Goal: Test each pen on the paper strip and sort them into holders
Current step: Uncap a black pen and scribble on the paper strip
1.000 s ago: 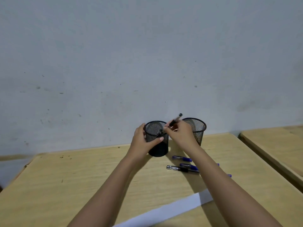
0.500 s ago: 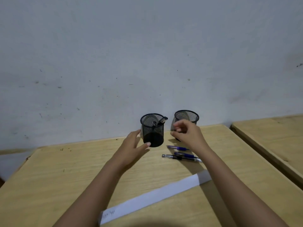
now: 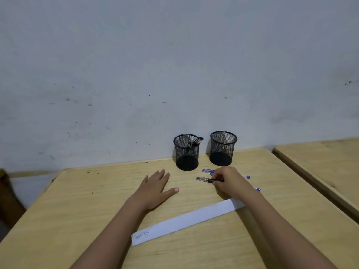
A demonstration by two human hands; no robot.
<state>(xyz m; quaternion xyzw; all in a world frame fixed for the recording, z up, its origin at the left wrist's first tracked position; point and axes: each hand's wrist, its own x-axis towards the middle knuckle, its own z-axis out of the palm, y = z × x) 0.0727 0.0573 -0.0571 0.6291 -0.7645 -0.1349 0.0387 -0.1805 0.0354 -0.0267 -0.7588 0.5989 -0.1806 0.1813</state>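
The left hand point(image 3: 155, 188) was laid flat and open on the worktop point(image 3: 81, 206), while the right hand point(image 3: 229, 180) was closed around a black pen point(image 3: 206, 179) lying in front of the holders. Two pens point(image 3: 194, 143) were held in the left holder point(image 3: 186, 152); the right holder point(image 3: 223, 148) was seen beside it, and the paper strip point(image 3: 186, 220) was stretched across the worktop nearer the person.

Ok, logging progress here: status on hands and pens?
Left hand flat on desk, empty. Right hand closing on black pen. Left holder has pens, right holder looks empty. Nothing blocking.

left hand point(image 3: 155, 188) flat, fingers point(image 3: 162, 174) spread; right hand point(image 3: 228, 179) knuckles-up, fingers seemingly pinched shut
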